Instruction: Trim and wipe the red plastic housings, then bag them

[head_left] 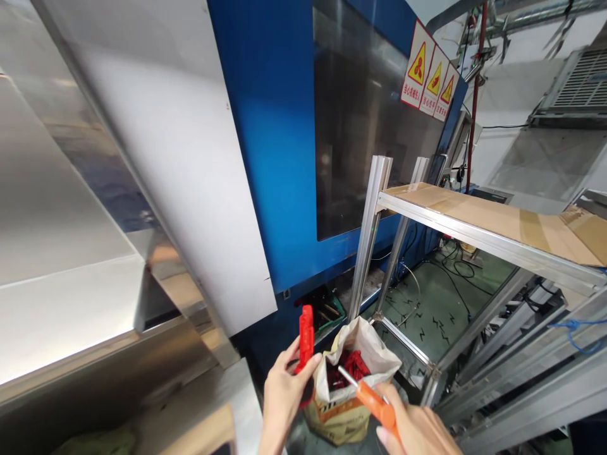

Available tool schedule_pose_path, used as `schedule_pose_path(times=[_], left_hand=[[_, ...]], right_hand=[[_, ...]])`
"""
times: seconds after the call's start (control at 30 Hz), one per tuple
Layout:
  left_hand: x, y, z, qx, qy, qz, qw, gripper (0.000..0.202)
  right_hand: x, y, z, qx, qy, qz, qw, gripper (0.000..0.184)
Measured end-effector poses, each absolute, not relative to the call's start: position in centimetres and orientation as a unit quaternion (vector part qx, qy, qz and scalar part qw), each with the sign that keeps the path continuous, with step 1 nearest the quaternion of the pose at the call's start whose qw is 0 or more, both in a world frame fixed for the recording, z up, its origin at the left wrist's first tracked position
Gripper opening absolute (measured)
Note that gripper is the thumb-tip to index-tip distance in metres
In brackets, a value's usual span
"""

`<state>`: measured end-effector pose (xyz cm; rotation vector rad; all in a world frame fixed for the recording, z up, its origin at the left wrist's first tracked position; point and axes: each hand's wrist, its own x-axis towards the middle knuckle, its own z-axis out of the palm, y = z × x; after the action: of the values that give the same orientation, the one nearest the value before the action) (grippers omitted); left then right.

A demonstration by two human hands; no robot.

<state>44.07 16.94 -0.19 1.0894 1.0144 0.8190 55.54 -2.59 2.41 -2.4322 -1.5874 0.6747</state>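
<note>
i note the red part (pixel 306 332) beside the bag (pixel 344 426), long axis running up my view, pinched in the left hand's (pixel 284 384) narrow grip; the right hand (pixel 411 424) holds the orange tool (pixel 375 403), tip pointing up-left.

A factory floor or production workshop is indicated: a large blue machine (pixel 258 145) is fitted with a dark window (pixel 365 126), and warning signs (pixel 429 76) with yellow triangles are posted on it. A metal-profile frame (pixel 371 234) is topped with cardboard (pixel 488 212), and cables (pixel 454 278) and small dark scraps (pixel 439 325) are strewn over the green floor (pixel 427 303). Red pieces (pixel 355 365) are heaped in an open sack (pixel 344 424), and an orange-handled tool (pixel 377 404) is held close by.
</note>
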Motion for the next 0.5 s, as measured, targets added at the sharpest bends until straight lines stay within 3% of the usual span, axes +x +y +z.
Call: schedule_pose_path(times=[0.1, 0.23, 0.37, 0.5], left_hand=[[43.7, 16.3, 0.2, 0.617, 0.452, 0.366, 0.531, 0.049], [43.4, 15.1, 0.7, 0.699, 0.45, 0.347, 0.434, 0.042], [43.0, 14.7, 1.0, 0.704, 0.447, 0.351, 0.425, 0.039], [43.0, 15.5, 0.8, 0.647, 0.437, 0.359, 0.511, 0.053]], right_hand=[[55.8, -2.1, 3.9, -0.809, -0.538, 0.231, 0.047, 0.059], [55.9, -1.7, 6.9, -0.835, -0.514, 0.169, 0.101, 0.053], [56.0, -1.6, 8.6, -0.813, -0.532, 0.226, 0.076, 0.054], [55.8, -2.0, 7.4, -0.838, -0.503, 0.161, 0.135, 0.052]])
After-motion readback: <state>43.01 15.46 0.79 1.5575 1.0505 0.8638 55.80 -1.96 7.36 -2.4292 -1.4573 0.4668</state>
